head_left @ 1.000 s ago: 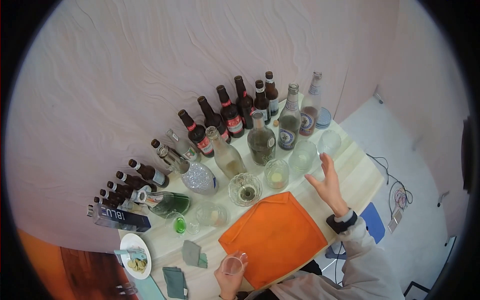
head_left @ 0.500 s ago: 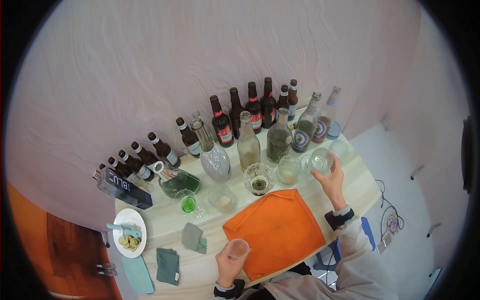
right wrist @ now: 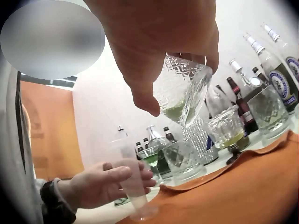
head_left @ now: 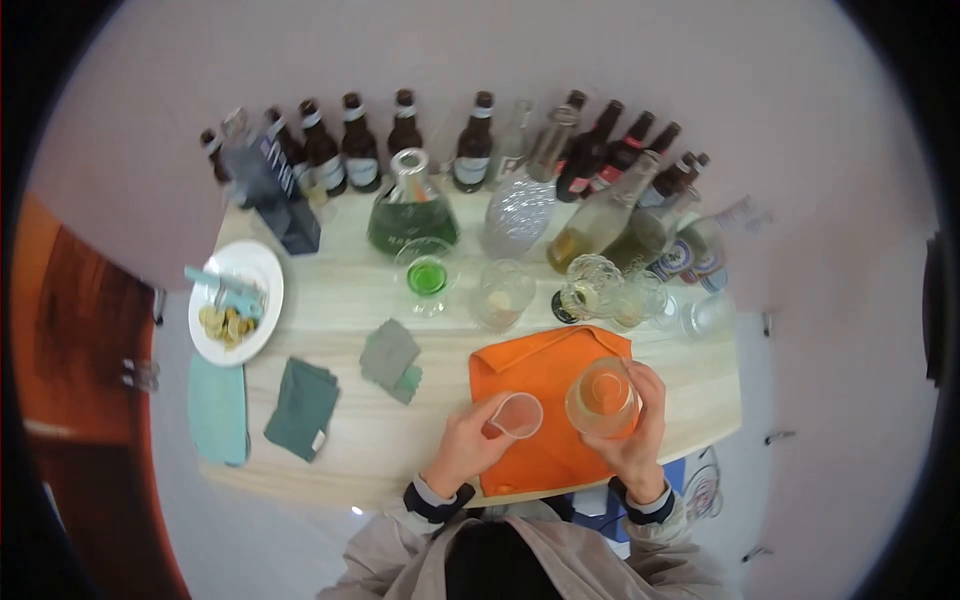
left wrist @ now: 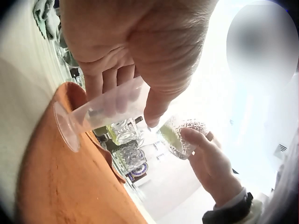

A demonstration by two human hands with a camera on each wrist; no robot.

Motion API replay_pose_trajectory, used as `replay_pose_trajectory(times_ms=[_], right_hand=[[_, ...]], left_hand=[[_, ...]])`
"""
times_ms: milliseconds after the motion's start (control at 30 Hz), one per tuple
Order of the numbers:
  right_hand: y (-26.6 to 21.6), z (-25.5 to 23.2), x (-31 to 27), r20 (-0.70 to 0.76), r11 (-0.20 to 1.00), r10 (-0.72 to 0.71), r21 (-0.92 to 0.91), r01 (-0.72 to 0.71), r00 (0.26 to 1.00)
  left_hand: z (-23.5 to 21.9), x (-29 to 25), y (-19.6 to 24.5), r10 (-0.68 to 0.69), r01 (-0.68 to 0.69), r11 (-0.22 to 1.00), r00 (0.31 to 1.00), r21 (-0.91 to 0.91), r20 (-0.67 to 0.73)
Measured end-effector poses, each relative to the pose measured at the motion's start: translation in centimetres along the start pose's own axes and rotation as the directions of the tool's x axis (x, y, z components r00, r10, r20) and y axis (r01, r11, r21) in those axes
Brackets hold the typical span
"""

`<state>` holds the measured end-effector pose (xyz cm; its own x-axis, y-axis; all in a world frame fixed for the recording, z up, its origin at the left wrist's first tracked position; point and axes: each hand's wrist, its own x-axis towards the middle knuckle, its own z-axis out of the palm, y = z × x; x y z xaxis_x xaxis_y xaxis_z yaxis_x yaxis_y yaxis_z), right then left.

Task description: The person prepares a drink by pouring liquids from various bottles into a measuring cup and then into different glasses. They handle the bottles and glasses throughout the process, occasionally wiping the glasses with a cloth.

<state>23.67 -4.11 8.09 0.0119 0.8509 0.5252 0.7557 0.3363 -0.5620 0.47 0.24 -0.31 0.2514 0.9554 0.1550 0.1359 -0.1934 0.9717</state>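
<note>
My left hand (head_left: pixel 466 446) holds a clear plastic cup (head_left: pixel 519 416) over the left part of the orange cloth (head_left: pixel 540 468). In the left wrist view the cup (left wrist: pixel 105 105) looks slender with a wide round foot, fingers and thumb around its upper part. My right hand (head_left: pixel 637 430) grips a patterned glass tumbler (head_left: pixel 603 398) above the cloth's right part. The right wrist view shows that tumbler (right wrist: pixel 180 91) tilted, with a slice of something pale green in its bottom. The two vessels are side by side and apart.
Brown bottles (head_left: pixel 361 150), a green-filled decanter (head_left: pixel 412 215) and a glittery bottle (head_left: pixel 520 212) stand along the back. Several glasses, one with green liquid (head_left: pixel 427 278), are before them. Grey cloth (head_left: pixel 390 357), dark green cloth (head_left: pixel 303 408) and a white plate (head_left: pixel 273 290) lie left.
My right hand has taken hold of the tumbler and brought it from the right end of the table to above the orange cloth, beside the cup. The head view has swung left.
</note>
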Motion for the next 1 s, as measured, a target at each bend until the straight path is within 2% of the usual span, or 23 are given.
replay_pose_trajectory(times_ms=[67, 133, 200, 233, 300, 400, 467, 667, 933, 1000], right_hand=[[-0.7, 0.6, 0.3, 0.052, 0.998, -0.057, -0.022, 0.058, 0.997], [-0.9, 1.0, 0.8, 0.087, 0.993, -0.110, -0.041, 0.114, 0.990], [-0.7, 1.4, 1.2, 0.105, 0.952, -0.277, -0.104, 0.287, 0.955], [-0.9, 1.4, 1.5, 0.124, 0.948, -0.289, -0.101, 0.301, 0.949], [-1.4, 1.2, 1.9, 0.194, 0.913, -0.307, -0.217, 0.346, 0.932], [-1.9, 1.2, 2.3, 0.248, 0.889, -0.311, -0.264, 0.373, 0.917], [-1.9, 1.4, 2.3, 0.252, 0.879, -0.325, -0.274, 0.389, 0.911], [-2.1, 1.1, 2.2, 0.296, 0.841, -0.333, -0.336, 0.423, 0.896], [-2.4, 0.4, 1.9, 0.378, 0.775, -0.363, -0.386, 0.501, 0.852], [-2.4, 0.3, 1.9, 0.415, 0.718, -0.407, -0.406, 0.566, 0.814]], left_hand=[[0.0, -0.1, -0.8, 0.066, -0.066, 0.998, 0.998, 0.001, 0.025], [0.2, -0.3, -1.0, 0.037, -0.037, 0.999, 0.999, -0.028, 0.012], [0.3, -0.3, -1.3, 0.021, -0.021, 0.998, 1.000, -0.054, 0.014], [0.4, -0.3, -1.4, 0.036, -0.035, 0.997, 0.999, -0.071, 0.019], [0.4, -0.4, -1.5, 0.046, -0.045, 0.994, 0.999, -0.096, 0.010], [0.1, -0.4, -1.2, 0.058, -0.058, 0.997, 0.998, -0.057, 0.006], [0.0, -0.4, -1.1, 0.014, -0.005, 0.994, 0.997, -0.111, 0.078], [0.5, -0.3, -1.8, 0.092, -0.090, 0.992, 0.995, -0.084, 0.024], [0.3, -0.2, -1.6, 0.094, -0.089, 0.990, 0.994, -0.106, 0.048], [0.1, -0.2, -1.4, 0.086, -0.078, 0.989, 0.995, -0.125, 0.057]])
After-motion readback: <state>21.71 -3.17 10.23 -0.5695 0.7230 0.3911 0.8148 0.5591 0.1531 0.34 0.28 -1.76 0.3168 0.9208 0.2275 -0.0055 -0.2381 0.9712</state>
